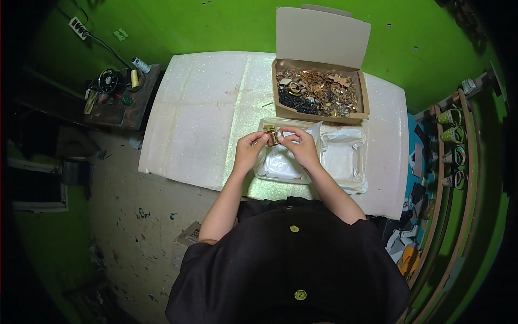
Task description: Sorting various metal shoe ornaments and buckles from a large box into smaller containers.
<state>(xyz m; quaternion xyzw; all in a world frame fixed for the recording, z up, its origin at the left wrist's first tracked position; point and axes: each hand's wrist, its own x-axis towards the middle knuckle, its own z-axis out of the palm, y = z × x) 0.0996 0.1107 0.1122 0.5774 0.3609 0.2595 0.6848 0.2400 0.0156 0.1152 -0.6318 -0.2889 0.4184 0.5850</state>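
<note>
Both of my hands meet over a shallow clear container (286, 180) lined with white plastic. Between their fingertips is a gold-coloured metal buckle (274, 139). My left hand (249, 151) pinches its left side with thumb and fingers, while my right hand (302, 146) grips its right side. Another gold-coloured piece (268, 127) shows just behind the left fingertips; whether it is joined to the buckle I cannot tell. To the right sits a second container (343, 157) with crumpled white lining.
An open cardboard box (318, 115) of mixed metal fittings and black pieces stands behind, lid raised against the green wall. Far left, a dark bench (116, 110) carries thread spools (135, 79) and a wheel. Sandals (452, 135) hang on a wooden rack at right.
</note>
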